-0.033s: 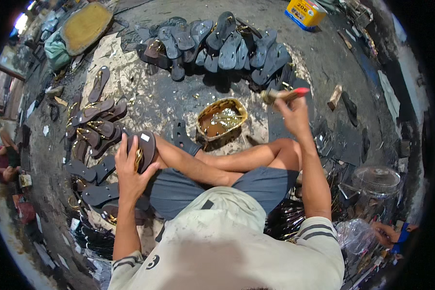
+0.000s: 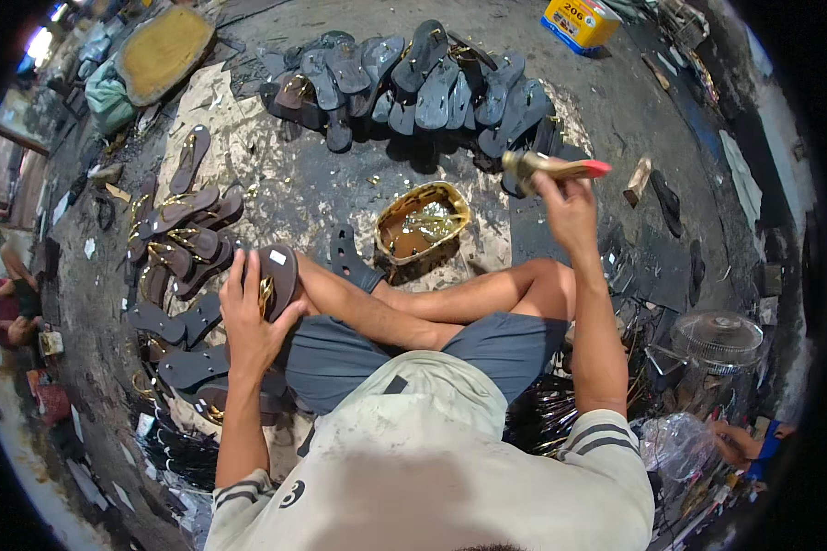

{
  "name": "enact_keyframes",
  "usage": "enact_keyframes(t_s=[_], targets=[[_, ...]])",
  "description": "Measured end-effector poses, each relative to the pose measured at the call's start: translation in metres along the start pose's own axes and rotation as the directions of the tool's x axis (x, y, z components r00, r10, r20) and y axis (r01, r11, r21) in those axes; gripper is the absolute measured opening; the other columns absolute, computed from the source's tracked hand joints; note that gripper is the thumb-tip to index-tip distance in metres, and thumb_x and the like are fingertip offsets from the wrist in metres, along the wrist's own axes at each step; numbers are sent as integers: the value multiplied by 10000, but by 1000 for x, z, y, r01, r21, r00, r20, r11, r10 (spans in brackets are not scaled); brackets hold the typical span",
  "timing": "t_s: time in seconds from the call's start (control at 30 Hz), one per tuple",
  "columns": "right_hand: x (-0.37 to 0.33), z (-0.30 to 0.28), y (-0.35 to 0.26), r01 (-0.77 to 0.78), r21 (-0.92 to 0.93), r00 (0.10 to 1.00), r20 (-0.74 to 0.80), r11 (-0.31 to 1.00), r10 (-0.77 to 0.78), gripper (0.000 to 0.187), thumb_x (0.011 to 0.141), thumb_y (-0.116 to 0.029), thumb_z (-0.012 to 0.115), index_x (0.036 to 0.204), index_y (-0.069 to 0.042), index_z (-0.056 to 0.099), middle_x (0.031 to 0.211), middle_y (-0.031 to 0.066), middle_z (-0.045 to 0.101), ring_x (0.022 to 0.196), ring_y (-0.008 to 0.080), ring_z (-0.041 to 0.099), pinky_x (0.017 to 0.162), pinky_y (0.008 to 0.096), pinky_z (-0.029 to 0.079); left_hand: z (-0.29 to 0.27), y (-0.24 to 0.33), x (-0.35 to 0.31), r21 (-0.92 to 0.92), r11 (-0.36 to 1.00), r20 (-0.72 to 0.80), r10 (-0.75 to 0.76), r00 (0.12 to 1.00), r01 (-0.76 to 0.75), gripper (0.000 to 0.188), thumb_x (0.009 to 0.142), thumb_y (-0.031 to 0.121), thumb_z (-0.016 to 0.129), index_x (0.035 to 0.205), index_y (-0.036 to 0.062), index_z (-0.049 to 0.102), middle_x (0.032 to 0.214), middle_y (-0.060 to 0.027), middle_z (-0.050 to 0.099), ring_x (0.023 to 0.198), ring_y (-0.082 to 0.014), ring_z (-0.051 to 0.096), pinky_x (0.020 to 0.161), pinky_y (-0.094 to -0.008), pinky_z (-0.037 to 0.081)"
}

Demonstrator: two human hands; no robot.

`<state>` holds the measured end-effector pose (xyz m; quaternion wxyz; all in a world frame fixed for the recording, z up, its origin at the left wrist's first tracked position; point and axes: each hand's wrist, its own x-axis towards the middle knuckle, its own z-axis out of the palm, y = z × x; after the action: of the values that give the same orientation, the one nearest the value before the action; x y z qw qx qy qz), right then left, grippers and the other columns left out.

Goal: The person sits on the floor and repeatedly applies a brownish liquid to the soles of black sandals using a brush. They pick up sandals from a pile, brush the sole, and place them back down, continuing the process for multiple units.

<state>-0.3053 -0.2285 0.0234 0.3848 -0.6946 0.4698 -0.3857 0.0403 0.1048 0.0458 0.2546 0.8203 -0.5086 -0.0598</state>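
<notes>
My left hand [image 2: 255,317] grips a dark brown flip-flop sandal [image 2: 283,268] with a gold strap and a small white label, close by my bent left knee. The thumb lies along its near edge and the fingers along its left side. Raised on the right, my right hand [image 2: 570,207] is closed round a hammer [image 2: 565,169]. Its handle ends in red, and the yellowish head, blurred, points left. Between the two hands stands an oval tub [image 2: 462,204] of amber liquid with small dark bits in it.
Dark soles [image 2: 432,101] are piled beyond the tub. Finished-looking sandals with gold straps [image 2: 179,211] lie at left, above studded black soles [image 2: 193,367]. A yellow-and-blue tin [image 2: 579,28] stands far right, a fan [image 2: 717,340] near right. Other people's limbs show at both edges.
My right hand has shifted slightly right with the hammer, whose handle has tipped closer to level. My left hand and the sandal stay almost where they were.
</notes>
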Motion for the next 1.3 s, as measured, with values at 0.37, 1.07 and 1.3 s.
enact_keyframes(t_s=[0.37,1.07,1.3], targets=[[-75,125,-143,5,709,999,35,705,-42,210,950,-186,685,1087,-29,664,1032,23,665,911,89,600,819,255,488,23,53,38,-938,-163,324,-92,942,307,549,1006,487,498,1290,17,524,1202,-131,639,1032,-222,663,926,-358,538],[-89,168,-139,441,344,849,141,829,-510,315,875,-60,741,1160,-5,620,1096,104,679,1017,180,640,848,321,514,54,103,32,-847,-475,296,-48,954,239,809,955,699,361,1406,32,429,1309,-109,558,1158,-205,576,989,-349,486],[-82,155,-132,168,302,972,105,938,-208,268,942,-138,667,1158,10,610,1051,89,660,903,158,627,813,290,497,67,89,27,-797,-541,271,75,960,268,777,959,703,338,1353,57,514,1208,-121,638,1023,-236,653,869,-366,559]])
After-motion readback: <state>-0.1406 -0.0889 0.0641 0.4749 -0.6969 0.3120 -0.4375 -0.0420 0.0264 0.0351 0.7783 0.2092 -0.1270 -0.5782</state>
